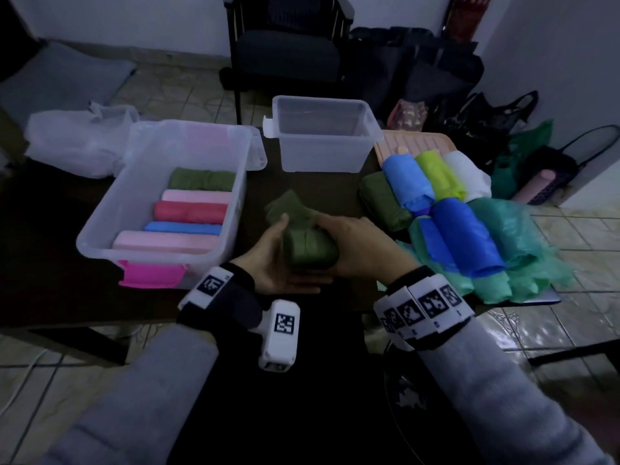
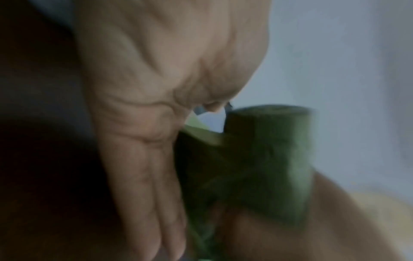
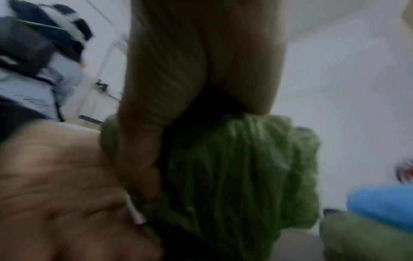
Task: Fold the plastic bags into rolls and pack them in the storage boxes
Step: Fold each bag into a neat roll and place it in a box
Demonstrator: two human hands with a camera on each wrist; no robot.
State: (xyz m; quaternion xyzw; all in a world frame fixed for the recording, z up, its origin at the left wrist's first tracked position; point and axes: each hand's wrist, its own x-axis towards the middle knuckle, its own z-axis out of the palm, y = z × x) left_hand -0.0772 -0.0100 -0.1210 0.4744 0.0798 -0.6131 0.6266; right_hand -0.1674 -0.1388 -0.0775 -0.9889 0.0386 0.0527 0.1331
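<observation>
two hands work an olive-green plastic bag (image 1: 307, 241) into a roll above a dark table (image 1: 50, 263).

the left hand (image 1: 275, 260) cups the rolled part from below and the side, thumb up against it, while the right hand (image 1: 359, 246) clasps it from the right, fingers curled around the plastic; the bag's loose end sticks out beyond the hands toward the boxes. to the left sits a clear storage box (image 1: 161, 253) with a pink latch (image 1: 151, 273), holding a row of finished rolls (image 1: 191, 211) in green, pink, red and blue. an empty clear box (image 1: 322, 139) stands behind the hands, well apart from them. on the right lies a heap of blue, lime, white and teal bags (image 1: 463, 229), with another olive-green bundle (image 1: 382, 199) at its near-left edge. a white bag (image 1: 73, 142) rests at the table's far left.
</observation>
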